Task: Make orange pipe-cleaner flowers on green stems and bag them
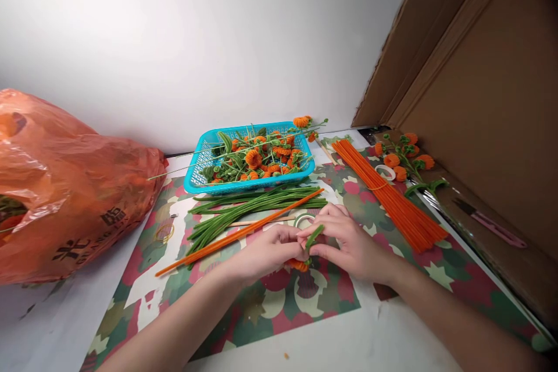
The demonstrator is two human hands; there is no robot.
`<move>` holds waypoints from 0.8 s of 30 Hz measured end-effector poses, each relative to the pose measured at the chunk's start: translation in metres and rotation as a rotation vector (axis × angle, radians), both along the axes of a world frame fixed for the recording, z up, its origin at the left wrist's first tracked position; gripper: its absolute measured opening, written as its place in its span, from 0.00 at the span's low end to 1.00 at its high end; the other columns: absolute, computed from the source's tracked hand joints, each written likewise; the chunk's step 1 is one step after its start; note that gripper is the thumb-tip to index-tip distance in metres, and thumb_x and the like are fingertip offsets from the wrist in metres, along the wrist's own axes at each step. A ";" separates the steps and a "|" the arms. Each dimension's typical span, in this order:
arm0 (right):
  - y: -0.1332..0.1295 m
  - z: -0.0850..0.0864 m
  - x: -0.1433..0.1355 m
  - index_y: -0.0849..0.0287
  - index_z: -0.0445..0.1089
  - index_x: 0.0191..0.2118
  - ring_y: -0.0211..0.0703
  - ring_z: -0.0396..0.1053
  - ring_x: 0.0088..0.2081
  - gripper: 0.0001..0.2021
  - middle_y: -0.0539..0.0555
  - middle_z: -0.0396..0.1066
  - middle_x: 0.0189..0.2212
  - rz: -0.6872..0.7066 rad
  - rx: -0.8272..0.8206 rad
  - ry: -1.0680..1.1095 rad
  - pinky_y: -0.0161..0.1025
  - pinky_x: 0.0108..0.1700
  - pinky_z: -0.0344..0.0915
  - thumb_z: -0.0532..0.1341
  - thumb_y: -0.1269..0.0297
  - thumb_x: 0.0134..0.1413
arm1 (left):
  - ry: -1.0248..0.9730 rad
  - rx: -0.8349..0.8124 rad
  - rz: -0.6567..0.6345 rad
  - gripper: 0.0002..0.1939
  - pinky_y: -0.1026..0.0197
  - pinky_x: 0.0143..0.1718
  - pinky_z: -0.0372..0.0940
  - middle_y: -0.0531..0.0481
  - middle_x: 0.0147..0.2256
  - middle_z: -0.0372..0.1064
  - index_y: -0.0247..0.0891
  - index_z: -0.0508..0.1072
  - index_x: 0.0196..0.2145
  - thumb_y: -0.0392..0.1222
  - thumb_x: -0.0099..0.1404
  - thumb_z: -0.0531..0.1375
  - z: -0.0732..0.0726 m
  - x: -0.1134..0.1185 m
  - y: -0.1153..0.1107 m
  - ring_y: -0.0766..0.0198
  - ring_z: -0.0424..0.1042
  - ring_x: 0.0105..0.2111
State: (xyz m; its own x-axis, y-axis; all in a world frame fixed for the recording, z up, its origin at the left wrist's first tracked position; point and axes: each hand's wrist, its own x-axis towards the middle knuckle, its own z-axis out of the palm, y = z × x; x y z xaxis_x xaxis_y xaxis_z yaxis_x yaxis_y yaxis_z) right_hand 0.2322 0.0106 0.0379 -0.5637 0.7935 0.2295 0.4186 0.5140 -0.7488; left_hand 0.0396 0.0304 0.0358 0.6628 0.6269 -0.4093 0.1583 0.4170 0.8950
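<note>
My left hand [272, 251] and my right hand [349, 241] meet over the patterned mat, their fingers closed together. Between them is a small orange pipe-cleaner flower [298, 265], its petals showing below my left fingers. A short piece of green pipe cleaner [314, 236] sticks up between the two hands, pinched at its lower end by my right fingers. Just beyond the fingertips lies a roll of tape [304, 220]. Green pipe cleaners [226, 218] lie in a bundle past my left hand, with a few long orange pipe cleaners [235, 236] across them.
A blue basket [248, 187] of orange flowers stands by the wall. An orange plastic bag [87, 186] bulges at the left. To the right are tied orange pipe cleaners [387, 195], a white tape roll [385, 172], flower sprays [410, 157], a pink-handled cutter [497, 229] and a cardboard panel [475, 93].
</note>
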 end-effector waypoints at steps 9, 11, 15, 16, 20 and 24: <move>0.005 -0.009 0.001 0.55 0.72 0.31 0.43 0.62 0.38 0.04 0.48 0.72 0.29 -0.132 0.046 0.026 0.45 0.45 0.53 0.64 0.72 0.53 | -0.022 -0.166 0.113 0.11 0.66 0.24 0.54 0.55 0.25 0.59 0.35 0.67 0.29 0.45 0.53 0.61 0.000 0.001 -0.002 0.72 0.59 0.22; 0.004 -0.009 0.000 0.55 0.71 0.31 0.43 0.63 0.38 0.04 0.49 0.71 0.29 -0.214 0.088 -0.008 0.45 0.45 0.52 0.63 0.71 0.53 | 0.067 0.091 0.143 0.14 0.66 0.26 0.56 0.54 0.28 0.61 0.36 0.67 0.35 0.50 0.59 0.58 0.005 0.000 -0.004 0.70 0.60 0.24; 0.001 -0.009 -0.006 0.56 0.69 0.30 0.45 0.65 0.38 0.03 0.50 0.71 0.28 -0.318 0.095 -0.074 0.46 0.44 0.53 0.62 0.70 0.54 | 0.302 0.690 0.158 0.12 0.63 0.30 0.58 0.51 0.33 0.64 0.38 0.67 0.38 0.49 0.62 0.57 0.011 0.001 -0.009 0.66 0.62 0.29; 0.000 -0.009 -0.007 0.56 0.70 0.30 0.45 0.65 0.38 0.04 0.50 0.71 0.28 -0.334 0.085 -0.084 0.46 0.43 0.53 0.62 0.71 0.53 | 0.347 0.808 0.133 0.10 0.63 0.31 0.58 0.50 0.34 0.64 0.38 0.67 0.37 0.47 0.61 0.57 0.010 0.002 -0.010 0.65 0.62 0.30; -0.003 -0.010 -0.012 0.55 0.71 0.30 0.45 0.66 0.39 0.04 0.50 0.71 0.28 -0.361 0.006 -0.091 0.46 0.44 0.54 0.62 0.71 0.53 | 0.416 0.984 0.049 0.03 0.63 0.32 0.57 0.50 0.32 0.62 0.37 0.66 0.34 0.38 0.61 0.55 0.002 0.006 -0.011 0.65 0.62 0.31; -0.003 -0.007 -0.009 0.54 0.71 0.30 0.45 0.65 0.39 0.04 0.50 0.71 0.29 -0.333 -0.062 -0.050 0.46 0.45 0.55 0.62 0.70 0.55 | 0.415 0.893 0.060 0.01 0.65 0.28 0.54 0.54 0.27 0.60 0.37 0.65 0.30 0.35 0.60 0.54 0.003 0.006 -0.010 0.67 0.59 0.27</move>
